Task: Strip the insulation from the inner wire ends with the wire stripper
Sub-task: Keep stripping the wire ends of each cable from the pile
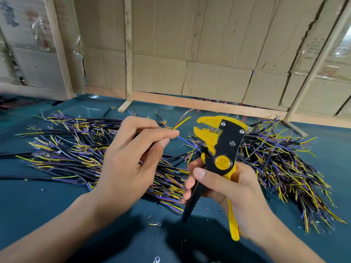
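A: Lining up the next wire, by the look of it. The left hand (131, 149) pinches a cable between thumb and fingertips, and a yellow inner wire (182, 122) and a blue one (185, 140) stick out to the right of the fingers.

B: And the stripper?

A: The right hand (228, 194) has its fingers curled round the handles of the wire stripper (220, 149). It stands upright just right of the wire ends, its yellow jaws parted and facing left toward them, not touching.

B: So nothing is clamped yet.

A: I judge not. The next move calls for feeding one wire end between the jaws, only as deep as the strip should be, then squeezing the handles.

B: What lies around?

A: A big pile of cables (79, 147) on the left of the green table (38, 202), another pile (281, 160) on the right, and a ring terminal (155, 224) near the hands.

B: Anything in the way?

A: The two wire ends splay apart, so the blue one could slip into the jaws alongside the yellow.
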